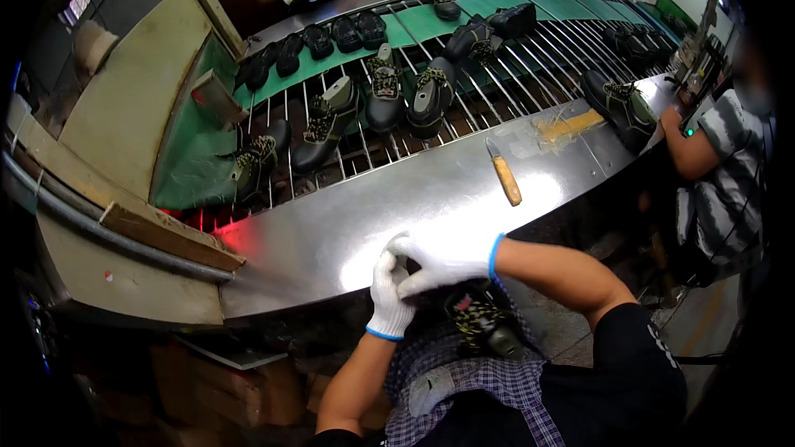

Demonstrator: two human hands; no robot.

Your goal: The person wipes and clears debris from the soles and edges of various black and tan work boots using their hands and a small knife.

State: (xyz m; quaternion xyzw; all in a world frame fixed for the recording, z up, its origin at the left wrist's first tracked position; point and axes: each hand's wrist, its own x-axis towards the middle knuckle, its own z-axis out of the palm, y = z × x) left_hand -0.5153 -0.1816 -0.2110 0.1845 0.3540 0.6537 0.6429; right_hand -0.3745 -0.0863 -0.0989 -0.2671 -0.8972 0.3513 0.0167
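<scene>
Both of my hands wear white knit gloves with blue cuffs, close together at the metal ledge's near edge. My left hand (391,296) has its fingers bent round the dark front end of a black work shoe (480,319). Over the same end curls my right hand (443,265), its fingertips meeting the left ones. The shoe lies against my checked apron, its yellow-and-black laces and grey-green heel end towards me. What the fingers press on is partly hidden by the gloves. Ahead on the ledge lies a knife (505,178) with a wooden handle, touched by neither hand.
A metal ledge (331,223) borders a roller conveyor (530,74) bearing several black laced shoes (385,95). Dark shoe-shaped pieces (317,41) line a green strip. A beige machine housing (141,99) stands left. One person (720,157) is at right; two gloved people work across the conveyor.
</scene>
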